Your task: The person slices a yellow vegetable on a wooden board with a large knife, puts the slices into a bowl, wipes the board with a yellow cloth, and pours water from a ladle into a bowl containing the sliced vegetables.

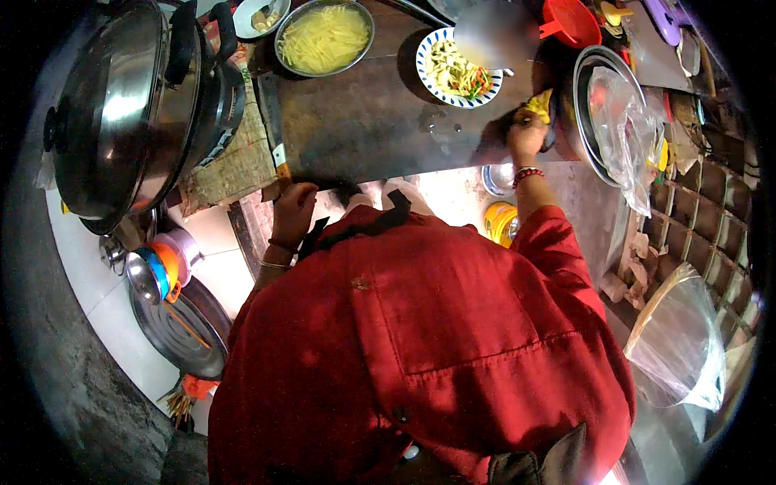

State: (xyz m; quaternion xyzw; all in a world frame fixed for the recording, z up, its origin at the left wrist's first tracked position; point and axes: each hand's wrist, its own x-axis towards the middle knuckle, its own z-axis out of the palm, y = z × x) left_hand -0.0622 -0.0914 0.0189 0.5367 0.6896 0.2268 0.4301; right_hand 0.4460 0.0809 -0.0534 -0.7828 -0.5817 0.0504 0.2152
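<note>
At the right end of the dark wooden table [347, 133], my right hand [527, 136] is closed around a crumpled yellow cloth [540, 105] that presses on the tabletop. A dark patch or object beside it is hard to make out. My left hand [297, 204] hangs by the near left edge with its fingers curled in, and nothing shows in them. Just beyond it lies a narrow piece with a wooden end [283, 171], perhaps a knife. A blue-patterned white bowl [423, 71] holds chopped pale green and red pieces. Small water spots lie on the wood before it.
A metal bowl of pale shreds [323, 39] and a small white bowl [279, 18] stand at the back left. A large lidded pot [113, 105] fills the left. On the right are a basin [584, 121] with a plastic bag [618, 121] and a red strainer [572, 23].
</note>
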